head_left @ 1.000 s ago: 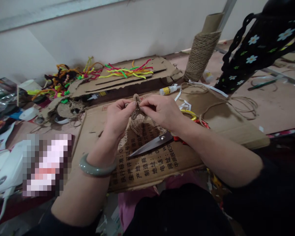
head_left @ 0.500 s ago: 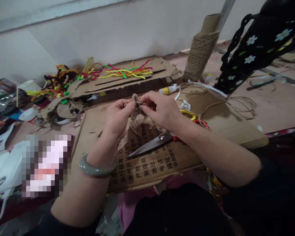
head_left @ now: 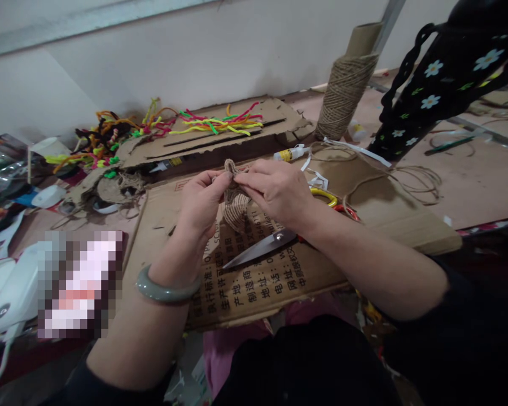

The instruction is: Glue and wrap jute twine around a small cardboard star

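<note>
Both hands pinch a small twine-wrapped piece (head_left: 236, 207) held above a printed cardboard sheet (head_left: 254, 282). My left hand (head_left: 203, 200), with a grey-green bangle (head_left: 166, 290) on its wrist, grips the piece's left side near the top loop. My right hand (head_left: 275, 192) presses fingertips on the top from the right. The lower wrapped body shows between the hands; its upper part is partly hidden by fingers.
Scissors (head_left: 265, 247) with red and yellow handles lie under my right wrist. A glue bottle (head_left: 291, 153), a tall twine spool (head_left: 345, 93) and loose twine (head_left: 415, 180) lie behind. Coloured pipe cleaners (head_left: 214, 123) rest on torn cardboard. A black flowered cloth (head_left: 444, 73) hangs at right.
My right hand's fingers have shifted slightly left over the top of the twine piece, and the piece has risen a little. Everything else is as before.
</note>
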